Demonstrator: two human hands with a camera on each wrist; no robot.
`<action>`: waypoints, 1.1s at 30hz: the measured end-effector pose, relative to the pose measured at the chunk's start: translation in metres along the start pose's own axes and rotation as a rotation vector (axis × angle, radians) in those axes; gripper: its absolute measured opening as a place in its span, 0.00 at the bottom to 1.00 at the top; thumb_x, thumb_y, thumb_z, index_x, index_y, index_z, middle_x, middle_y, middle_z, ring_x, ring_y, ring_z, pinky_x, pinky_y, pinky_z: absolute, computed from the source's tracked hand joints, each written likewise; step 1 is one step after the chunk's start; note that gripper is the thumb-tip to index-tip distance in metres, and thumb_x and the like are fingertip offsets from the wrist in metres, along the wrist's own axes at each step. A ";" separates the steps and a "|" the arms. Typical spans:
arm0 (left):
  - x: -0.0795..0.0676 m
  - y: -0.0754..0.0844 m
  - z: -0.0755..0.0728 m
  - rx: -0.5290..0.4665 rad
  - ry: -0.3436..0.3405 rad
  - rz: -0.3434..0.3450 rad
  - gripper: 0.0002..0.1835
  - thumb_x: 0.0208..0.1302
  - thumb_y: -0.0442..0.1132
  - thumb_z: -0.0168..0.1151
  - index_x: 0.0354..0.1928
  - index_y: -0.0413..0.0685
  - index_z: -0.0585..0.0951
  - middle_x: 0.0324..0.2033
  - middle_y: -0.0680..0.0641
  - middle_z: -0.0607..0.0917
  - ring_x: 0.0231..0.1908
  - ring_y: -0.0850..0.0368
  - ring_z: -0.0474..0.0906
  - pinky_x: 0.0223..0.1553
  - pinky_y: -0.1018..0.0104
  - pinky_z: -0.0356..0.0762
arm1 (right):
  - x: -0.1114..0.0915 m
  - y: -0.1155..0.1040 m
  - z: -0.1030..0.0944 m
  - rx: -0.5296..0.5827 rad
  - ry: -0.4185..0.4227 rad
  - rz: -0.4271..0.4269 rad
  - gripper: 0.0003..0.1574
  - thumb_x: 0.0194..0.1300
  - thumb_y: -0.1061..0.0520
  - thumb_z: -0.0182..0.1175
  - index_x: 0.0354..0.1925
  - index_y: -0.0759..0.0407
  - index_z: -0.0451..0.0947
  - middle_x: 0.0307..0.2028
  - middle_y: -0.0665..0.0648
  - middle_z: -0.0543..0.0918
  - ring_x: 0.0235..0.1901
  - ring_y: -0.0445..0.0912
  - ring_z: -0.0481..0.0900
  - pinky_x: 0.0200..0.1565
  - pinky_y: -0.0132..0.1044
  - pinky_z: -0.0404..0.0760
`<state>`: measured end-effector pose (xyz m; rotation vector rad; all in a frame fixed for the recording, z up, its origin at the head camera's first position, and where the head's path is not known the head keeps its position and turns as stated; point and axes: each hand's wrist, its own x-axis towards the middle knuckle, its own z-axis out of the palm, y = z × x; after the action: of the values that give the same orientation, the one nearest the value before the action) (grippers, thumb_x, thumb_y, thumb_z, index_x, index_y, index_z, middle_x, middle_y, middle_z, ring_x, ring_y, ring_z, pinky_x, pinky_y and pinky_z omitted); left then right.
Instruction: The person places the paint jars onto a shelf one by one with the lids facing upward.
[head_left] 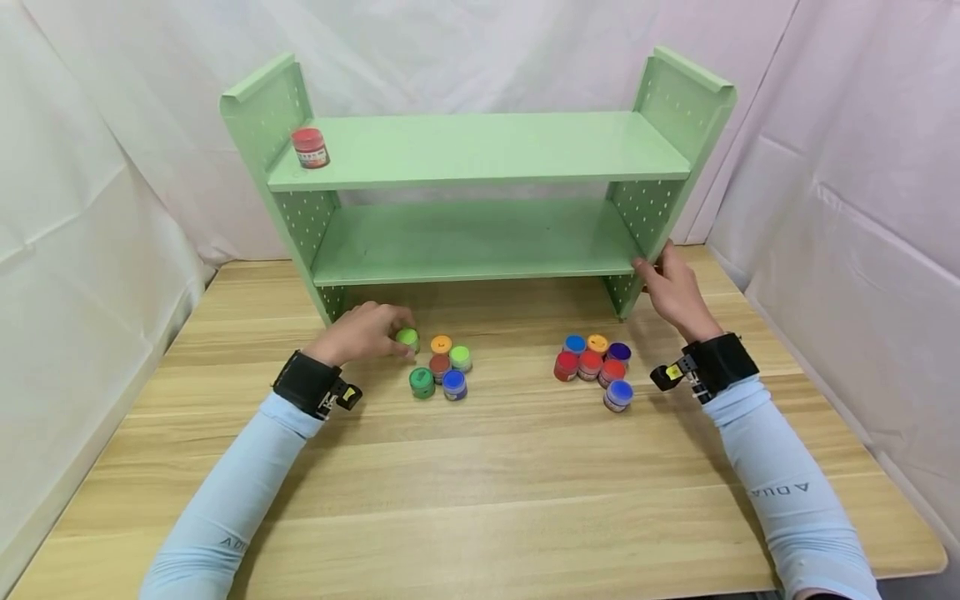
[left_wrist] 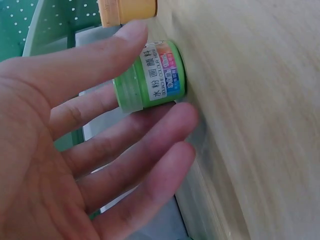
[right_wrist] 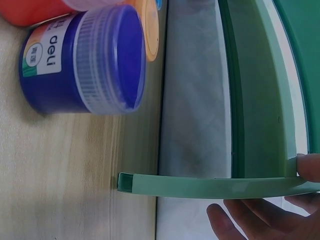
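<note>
In the head view my left hand [head_left: 365, 332] is at a light green paint jar [head_left: 407, 337] standing on the table, its thumb and fingers curled around it. The left wrist view shows the thumb along one side of this jar [left_wrist: 155, 75]; part of the index finger is hidden behind the lid. My right hand [head_left: 675, 292] grips the right side panel of a green two-tier shelf [head_left: 480, 237], thumb on the inner side by the lower board, other fingers outside. A red-lidded jar [head_left: 310, 148] stands on the upper board's left end.
Beside the left hand stand several jars, among them a dark green jar [head_left: 422, 382] and an orange-lidded jar [head_left: 441, 344]. Another group, with a red jar [head_left: 566, 366] and a blue-lidded jar [head_left: 618, 395], sits front right. White cloth [head_left: 862, 208] surrounds the table [head_left: 480, 500].
</note>
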<state>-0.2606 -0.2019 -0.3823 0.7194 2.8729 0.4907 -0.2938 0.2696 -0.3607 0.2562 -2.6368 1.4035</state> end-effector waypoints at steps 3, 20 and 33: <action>0.000 0.000 0.001 0.011 0.009 0.004 0.21 0.50 0.49 0.74 0.47 0.54 0.82 0.28 0.55 0.83 0.28 0.59 0.74 0.31 0.65 0.71 | 0.000 0.000 0.000 0.002 0.000 -0.002 0.39 0.74 0.41 0.42 0.75 0.52 0.45 0.67 0.68 0.66 0.61 0.60 0.72 0.55 0.55 0.76; 0.000 -0.001 -0.001 0.018 0.062 0.028 0.19 0.53 0.47 0.72 0.47 0.53 0.82 0.26 0.54 0.82 0.25 0.59 0.74 0.30 0.64 0.71 | 0.000 0.001 0.001 -0.004 0.003 0.004 0.38 0.74 0.41 0.42 0.74 0.53 0.46 0.66 0.68 0.66 0.61 0.60 0.72 0.55 0.56 0.76; -0.011 0.008 -0.030 0.014 0.241 0.048 0.23 0.51 0.48 0.72 0.51 0.53 0.82 0.32 0.53 0.86 0.28 0.59 0.75 0.35 0.63 0.71 | -0.001 -0.001 0.000 0.001 0.009 -0.002 0.38 0.74 0.42 0.42 0.74 0.54 0.47 0.65 0.69 0.67 0.59 0.61 0.73 0.55 0.57 0.76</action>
<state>-0.2536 -0.2088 -0.3511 0.7821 3.0903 0.6024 -0.2929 0.2688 -0.3604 0.2518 -2.6283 1.4022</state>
